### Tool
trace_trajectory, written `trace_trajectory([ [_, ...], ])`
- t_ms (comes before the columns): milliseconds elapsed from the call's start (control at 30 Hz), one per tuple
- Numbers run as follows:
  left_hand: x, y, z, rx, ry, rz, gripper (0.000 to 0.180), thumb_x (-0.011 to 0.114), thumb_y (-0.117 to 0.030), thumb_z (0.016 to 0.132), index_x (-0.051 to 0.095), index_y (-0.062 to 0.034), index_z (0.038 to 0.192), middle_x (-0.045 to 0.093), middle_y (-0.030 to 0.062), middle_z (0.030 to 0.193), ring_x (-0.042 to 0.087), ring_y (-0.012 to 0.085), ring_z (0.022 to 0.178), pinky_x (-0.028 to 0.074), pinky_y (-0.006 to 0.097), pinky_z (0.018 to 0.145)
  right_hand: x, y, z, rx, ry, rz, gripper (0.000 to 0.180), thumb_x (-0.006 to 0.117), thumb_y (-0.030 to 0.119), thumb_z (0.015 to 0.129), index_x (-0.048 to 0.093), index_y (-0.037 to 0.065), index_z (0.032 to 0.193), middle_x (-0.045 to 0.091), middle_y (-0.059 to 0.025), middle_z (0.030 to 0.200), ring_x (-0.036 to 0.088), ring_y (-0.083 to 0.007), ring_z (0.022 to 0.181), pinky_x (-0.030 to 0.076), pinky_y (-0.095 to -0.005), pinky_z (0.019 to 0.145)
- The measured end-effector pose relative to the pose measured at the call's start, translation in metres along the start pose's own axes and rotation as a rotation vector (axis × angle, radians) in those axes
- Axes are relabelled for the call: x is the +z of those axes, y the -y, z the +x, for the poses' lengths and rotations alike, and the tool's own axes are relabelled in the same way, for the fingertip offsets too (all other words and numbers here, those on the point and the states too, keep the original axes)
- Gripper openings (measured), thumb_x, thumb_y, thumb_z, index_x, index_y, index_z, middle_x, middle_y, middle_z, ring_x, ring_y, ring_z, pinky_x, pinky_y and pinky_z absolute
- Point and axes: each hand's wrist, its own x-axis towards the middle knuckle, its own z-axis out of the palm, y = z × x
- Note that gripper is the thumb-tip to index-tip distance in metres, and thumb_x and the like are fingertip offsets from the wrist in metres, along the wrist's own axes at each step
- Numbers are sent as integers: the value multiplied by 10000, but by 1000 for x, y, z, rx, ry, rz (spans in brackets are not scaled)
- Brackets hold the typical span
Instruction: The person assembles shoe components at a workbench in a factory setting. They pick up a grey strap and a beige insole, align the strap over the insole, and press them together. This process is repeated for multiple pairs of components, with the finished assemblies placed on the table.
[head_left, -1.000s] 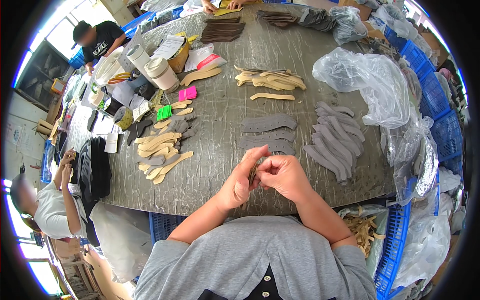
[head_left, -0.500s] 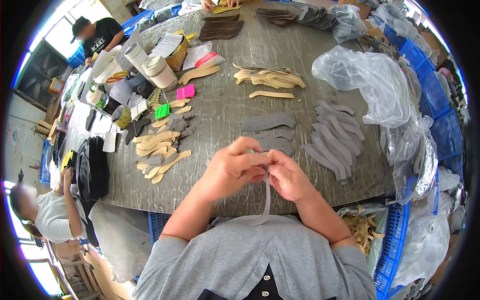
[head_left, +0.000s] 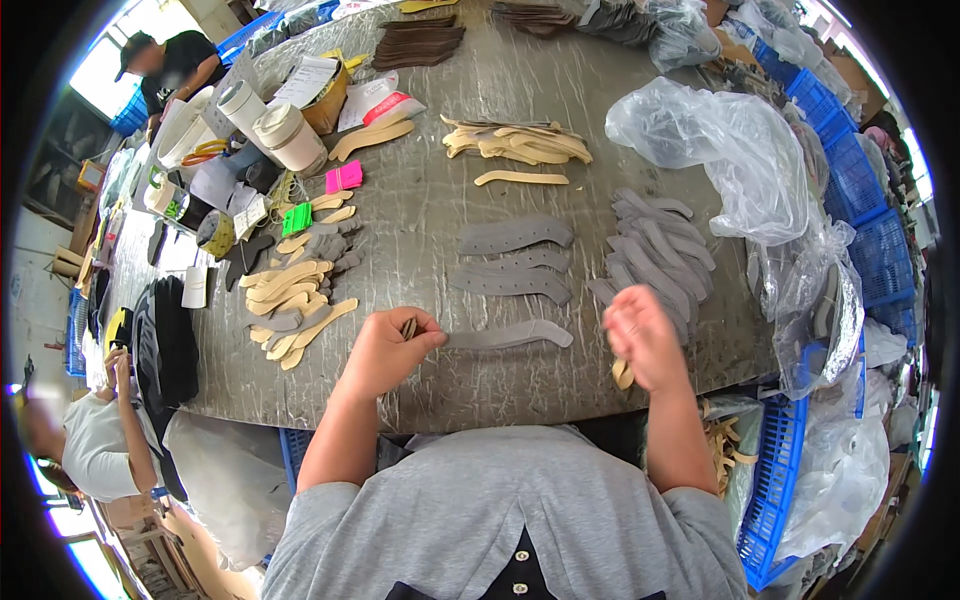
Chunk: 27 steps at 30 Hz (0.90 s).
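My left hand (head_left: 385, 352) is closed near the table's front edge, pinching a small tan-brown piece (head_left: 408, 328) between its fingers. Its thumb touches the left end of a long grey curved strip (head_left: 510, 336) that lies flat on the table. My right hand (head_left: 645, 335) is off to the right, fingers curled around a small tan piece (head_left: 623, 373) that sticks out below the palm. It hovers by a fanned stack of grey strips (head_left: 650, 250). Three more grey strips (head_left: 515, 260) lie in a row just beyond the one by my thumb.
Tan strips (head_left: 515, 145) lie further back, and a mixed tan and grey pile (head_left: 290, 290) lies at left. Clear plastic bags (head_left: 720, 150) and blue crates (head_left: 850, 180) line the right edge. Cups and rolls (head_left: 285, 135) stand back left. Other people sit at far left (head_left: 70, 440) and top left (head_left: 170, 65).
My hands were together at the front middle, working one grey strip. They have parted: the strip now lies on the table by my left hand, and my right hand has swung right.
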Motion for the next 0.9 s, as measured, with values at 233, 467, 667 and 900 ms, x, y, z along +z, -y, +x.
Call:
trace_trajectory([
  [233, 17, 2, 11, -52, 59, 96, 87, 720, -75, 796, 679, 1, 811, 561, -17, 608, 493, 44, 564, 387, 229, 505, 26, -32, 2, 81, -1, 62, 172, 698, 33, 844, 550, 60, 926, 550, 16, 817, 482, -51, 684, 424, -205, 608],
  [467, 32, 16, 32, -68, 62, 269, 148, 718, -117, 778, 684, 19, 825, 608, 61, 611, 551, 108, 538, 447, 284, 519, 29, -57, 17, -94, -195, -473, 151, 698, -20, 805, 559, 7, 857, 569, -1, 746, 503, -56, 673, 439, -228, 604],
  [667, 33, 25, 38, -95, 95, 306, 152, 714, -119, 777, 684, 23, 820, 639, 87, 622, 613, 132, 558, 470, 283, 533, 27, -63, 21, -85, -215, -577, 169, 720, -3, 779, 558, -11, 827, 594, -47, 713, 522, -79, 653, 453, -258, 594],
  [900, 34, 27, 40, -86, 103, 296, 143, 698, -106, 771, 676, 33, 795, 643, 85, 622, 630, 131, 571, 483, 268, 548, 30, -61, 21, -116, -209, -624, 181, 697, -36, 802, 525, 21, 792, 538, 24, 690, 447, -18, 619, 382, -206, 547],
])
